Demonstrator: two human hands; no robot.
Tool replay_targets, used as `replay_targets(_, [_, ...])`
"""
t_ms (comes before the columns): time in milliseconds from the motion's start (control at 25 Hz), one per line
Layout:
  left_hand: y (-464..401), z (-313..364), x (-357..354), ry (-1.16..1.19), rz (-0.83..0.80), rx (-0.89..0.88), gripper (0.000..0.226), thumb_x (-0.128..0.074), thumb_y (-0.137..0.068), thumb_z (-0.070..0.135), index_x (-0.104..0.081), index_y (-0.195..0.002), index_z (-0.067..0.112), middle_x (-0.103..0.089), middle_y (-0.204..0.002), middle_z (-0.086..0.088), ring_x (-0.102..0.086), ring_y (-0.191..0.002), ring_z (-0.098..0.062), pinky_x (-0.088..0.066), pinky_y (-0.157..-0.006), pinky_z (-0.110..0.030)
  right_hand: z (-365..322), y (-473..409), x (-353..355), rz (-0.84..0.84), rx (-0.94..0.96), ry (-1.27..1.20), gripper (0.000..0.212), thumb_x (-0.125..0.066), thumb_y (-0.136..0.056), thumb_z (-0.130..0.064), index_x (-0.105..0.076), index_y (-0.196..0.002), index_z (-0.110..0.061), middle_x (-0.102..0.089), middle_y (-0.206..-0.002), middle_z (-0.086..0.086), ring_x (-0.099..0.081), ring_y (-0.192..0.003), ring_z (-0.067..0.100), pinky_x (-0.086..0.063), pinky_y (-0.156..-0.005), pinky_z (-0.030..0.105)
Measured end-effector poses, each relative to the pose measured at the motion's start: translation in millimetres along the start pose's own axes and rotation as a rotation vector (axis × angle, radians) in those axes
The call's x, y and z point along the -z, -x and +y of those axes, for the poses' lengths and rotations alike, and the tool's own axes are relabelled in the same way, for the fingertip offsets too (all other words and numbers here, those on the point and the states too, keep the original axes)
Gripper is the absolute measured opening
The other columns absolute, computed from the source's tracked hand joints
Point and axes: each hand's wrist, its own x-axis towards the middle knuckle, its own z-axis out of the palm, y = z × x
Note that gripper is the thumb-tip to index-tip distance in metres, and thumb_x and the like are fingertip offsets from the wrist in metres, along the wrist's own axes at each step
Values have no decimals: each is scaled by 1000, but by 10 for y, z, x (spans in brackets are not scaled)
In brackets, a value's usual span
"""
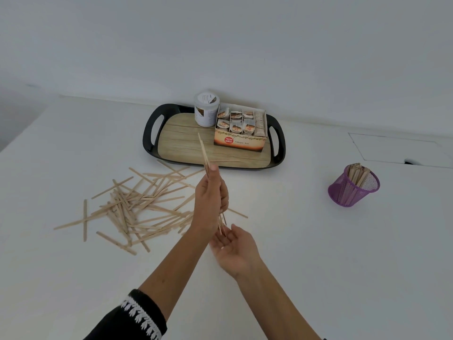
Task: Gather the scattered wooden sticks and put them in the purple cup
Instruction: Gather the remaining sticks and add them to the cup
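While the left hand [211, 192] grips a bundle of sticks [205, 155] upright at frame centre, the right hand [232, 244] lies open, palm up, just below the bundle's lower ends. Scattered sticks [132, 204] cover the white worktop [318, 253] at left. At right stands the purple cup [353, 186], partly filled, with bare worktop between. Behind, a tray [150, 133] sits near the worktop's far edge.

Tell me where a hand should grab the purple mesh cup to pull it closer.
Grip the purple cup round its lower mesh wall, coming from the side nearest the person. Sticks poke out above the rim, so a top grasp is blocked, and the cup looks tilted, so I would hold low.
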Motion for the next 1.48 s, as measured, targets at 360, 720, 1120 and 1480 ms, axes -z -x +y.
replay_targets(360, [111, -54, 144, 22, -85, -36, 50, -49, -89, 58, -62, -75, 12, -61, -59, -9, -56, -54, -20, -50, -56, -27, 3, 3, -204, -70, -7, -25, 42, -30, -103, -21, -50, -124, 9, -61, -109, 24, -63, -98, 33, -52, -89, 41])
replay_targets(720, [126, -97, 291, 194, 114, 236, 31, -47, -99, 34, -51, -78, 12, -34, -51, 4, -30, -42, -7, -33, -42, -19, 18, -38, -196, 13, 175, 307, 37, -41, -100, -26, -61, -100, 5, -66, -93, 19, -64, -88, 28, -53, -84, 37])
replay_targets(1120, [105, 88, 1255, 327, 181, 554, 17, -57, -91, 23, -51, -78, 13, -43, -56, 3, -33, -40, -5, -34, -37, -16, -262, -489, 164, 262, 1210, 2331, 24, -52, -93, -5, -61, -115, -3, -56, -115, 8, -53, -104, 26, -51, -83, 30])
replay_targets(1480, [102, 145, 1680, 184, 202, 576, 18, -53, -95, 20, -53, -81, 10, -44, -56, 2, -33, -39, -6, -31, -35, -16, -339, -763, -90, 221, 1275, 2507, 21, -47, -92, 0, -60, -108, -4, -55, -113, 11, -54, -109, 28, -48, -83, 30])
